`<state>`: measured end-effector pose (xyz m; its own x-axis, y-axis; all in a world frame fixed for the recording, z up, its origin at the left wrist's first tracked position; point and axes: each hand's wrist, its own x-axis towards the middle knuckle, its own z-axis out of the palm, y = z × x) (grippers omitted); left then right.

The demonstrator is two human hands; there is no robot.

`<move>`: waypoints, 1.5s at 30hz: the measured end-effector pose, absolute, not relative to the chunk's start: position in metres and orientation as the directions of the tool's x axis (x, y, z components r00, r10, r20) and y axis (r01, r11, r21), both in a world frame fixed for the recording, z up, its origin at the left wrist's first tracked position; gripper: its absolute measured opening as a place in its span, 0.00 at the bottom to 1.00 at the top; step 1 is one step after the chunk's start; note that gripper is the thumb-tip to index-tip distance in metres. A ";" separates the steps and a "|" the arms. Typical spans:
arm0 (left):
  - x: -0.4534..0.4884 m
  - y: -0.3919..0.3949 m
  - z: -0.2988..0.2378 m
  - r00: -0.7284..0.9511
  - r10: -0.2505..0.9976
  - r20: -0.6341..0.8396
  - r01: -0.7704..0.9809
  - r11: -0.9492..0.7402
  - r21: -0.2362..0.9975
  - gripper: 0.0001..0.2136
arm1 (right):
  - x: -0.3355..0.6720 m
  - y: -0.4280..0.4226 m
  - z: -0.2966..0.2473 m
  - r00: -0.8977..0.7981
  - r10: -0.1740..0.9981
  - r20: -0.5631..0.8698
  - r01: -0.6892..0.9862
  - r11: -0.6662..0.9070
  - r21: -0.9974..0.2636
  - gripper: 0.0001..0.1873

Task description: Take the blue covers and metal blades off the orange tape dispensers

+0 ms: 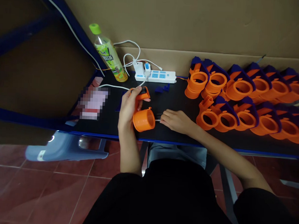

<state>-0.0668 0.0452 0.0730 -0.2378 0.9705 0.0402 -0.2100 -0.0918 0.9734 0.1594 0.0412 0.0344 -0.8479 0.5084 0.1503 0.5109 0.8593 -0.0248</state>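
Orange plastic sleeve (141, 121) sits in front of the person, raised over the near edge of the desk (109, 123), its open mouth turned toward the right hand (173, 120). The left hand (127, 109) is wrapped around an orange block (143, 97) with a black inset just above the sleeve; fingers hide whether the two are one piece. The right hand's fingers are pinched together on a slim rod (158, 120) that points at the mouth; its tip cannot be made out, nor whether it touches the rim.

For clean work here, I judge the left grip should carry all the steadying, with the wrist braced on the desk edge so the sleeve cannot roll. Keep the rod in line with the bore and press lightly: a slanted push could slip off the rim or mark the plastic. Left fingertips belong behind the mouth, out of the rod's path.

Farther off, mind the white cable (116, 86) running close by the left hand, and the small blue plastic pieces (159, 89) on the desk. To the right stand a front row of orange-and-blue assemblies (266, 125) and a back row (261, 87); the right elbow needs room there. Beyond lie the power strip (156, 76) and the green-capped drink bottle (109, 59).
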 end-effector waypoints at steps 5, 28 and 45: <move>-0.071 0.047 0.072 -0.263 0.963 0.056 -0.242 -0.122 0.962 0.18 | 0.156 0.037 0.030 -0.848 0.509 0.147 0.514 0.858 -0.001 0.19; -0.068 0.043 0.074 -0.194 0.980 0.031 -0.208 -0.072 0.975 0.17 | 0.156 0.060 0.057 -0.615 0.769 0.175 0.648 0.620 -0.443 0.11; -0.086 0.042 0.070 -0.177 0.983 0.055 -0.270 -0.102 0.957 0.12 | 0.168 0.064 0.079 -0.457 0.816 0.355 0.678 0.577 -0.455 0.13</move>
<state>-0.0857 0.0416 0.0704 -0.1766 0.9827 0.0550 -0.2704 -0.1022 0.9573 0.1677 0.0643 0.0792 -0.4565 0.8159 0.3547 0.6781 0.5772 -0.4551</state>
